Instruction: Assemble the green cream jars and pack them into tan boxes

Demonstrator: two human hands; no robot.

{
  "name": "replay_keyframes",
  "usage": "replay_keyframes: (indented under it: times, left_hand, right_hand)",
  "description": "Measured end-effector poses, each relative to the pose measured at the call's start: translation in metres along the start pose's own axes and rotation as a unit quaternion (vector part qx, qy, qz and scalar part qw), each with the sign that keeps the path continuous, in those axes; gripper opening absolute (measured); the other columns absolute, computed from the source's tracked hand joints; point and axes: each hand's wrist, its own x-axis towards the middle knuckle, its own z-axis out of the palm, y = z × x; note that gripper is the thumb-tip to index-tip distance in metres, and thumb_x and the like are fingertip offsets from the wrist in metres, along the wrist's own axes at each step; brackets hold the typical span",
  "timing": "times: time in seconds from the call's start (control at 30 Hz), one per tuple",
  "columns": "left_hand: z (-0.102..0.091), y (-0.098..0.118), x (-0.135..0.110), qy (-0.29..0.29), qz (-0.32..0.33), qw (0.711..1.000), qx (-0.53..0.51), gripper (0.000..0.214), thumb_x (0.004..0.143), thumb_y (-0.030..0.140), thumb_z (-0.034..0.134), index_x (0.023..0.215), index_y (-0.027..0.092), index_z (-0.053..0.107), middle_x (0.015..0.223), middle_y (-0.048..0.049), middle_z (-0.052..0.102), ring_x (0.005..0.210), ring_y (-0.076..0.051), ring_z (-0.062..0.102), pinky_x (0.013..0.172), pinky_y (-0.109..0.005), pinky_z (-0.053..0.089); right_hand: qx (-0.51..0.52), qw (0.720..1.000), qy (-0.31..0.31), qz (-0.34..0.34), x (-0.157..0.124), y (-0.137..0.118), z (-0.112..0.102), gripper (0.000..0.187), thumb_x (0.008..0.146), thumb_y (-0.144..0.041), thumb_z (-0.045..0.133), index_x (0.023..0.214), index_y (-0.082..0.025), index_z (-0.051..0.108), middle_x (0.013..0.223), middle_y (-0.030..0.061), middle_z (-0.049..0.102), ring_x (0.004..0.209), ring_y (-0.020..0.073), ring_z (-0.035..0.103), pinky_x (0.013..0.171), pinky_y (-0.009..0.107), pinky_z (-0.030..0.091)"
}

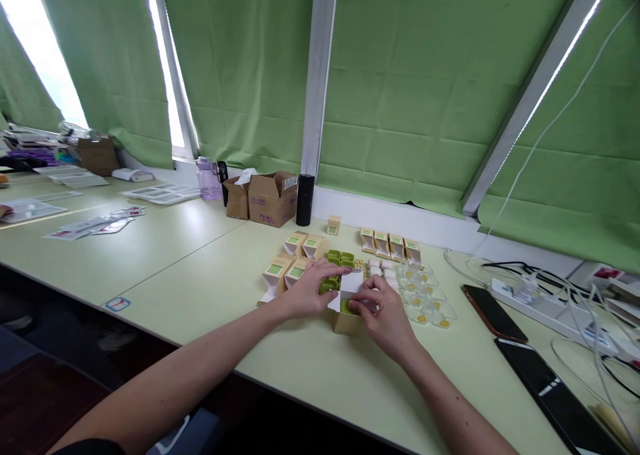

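A small tan carton [347, 321] stands open on the pale table [210, 268], with a green item [348, 306] sitting in its mouth. My right hand [384, 318] is closed on the carton's right side, fingers at the green item and the white flap [351, 282]. Reaching over from the left, my left hand [309, 288] has its fingers curled on another green item [329, 285] beside the carton. Several more green items [341, 257] lie just behind. Open tan cartons with green labels [280, 273] stand left of my hands.
A row of tan cartons [391, 245] and clear blister trays with yellow dots [424, 295] lie behind and right. Two phones [493, 313] and a power strip with cables [540, 295] are at the right. Cardboard boxes [273, 198], a black cylinder [305, 200] and a purple bottle [208, 178] stand by the window.
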Motion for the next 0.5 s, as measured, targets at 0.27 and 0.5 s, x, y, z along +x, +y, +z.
replay_keyframes:
  times: [0.27,0.5]
  left_hand:
    - [0.0003,0.0022,-0.0004,0.006,0.012,1.000,-0.005,0.056,0.087,0.012,0.066,0.141,0.028,0.069,0.125,-0.0079,0.075,0.122,-0.031,0.059,0.116,-0.053,0.041]
    - [-0.0004,-0.0014,0.0004,0.005,0.002,0.999,-0.036,0.046,0.094,0.019,0.063,0.139,0.027,0.072,0.125,-0.0097,0.075,0.120,-0.031,0.058,0.109,-0.050,0.045]
  right_hand:
    - [0.029,1.000,0.008,-0.004,-0.0004,-0.0021,-0.0017,0.019,0.098,-0.023,0.061,0.089,-0.023,0.078,0.093,0.0082,0.064,0.082,0.0234,0.064,0.067,0.037,0.055]
    - [0.082,0.990,0.099,0.051,0.0012,0.0034,-0.0057,0.025,0.103,-0.036,0.055,0.096,-0.024,0.075,0.098,0.0087,0.070,0.088,0.0237,0.065,0.068,0.033,0.052]
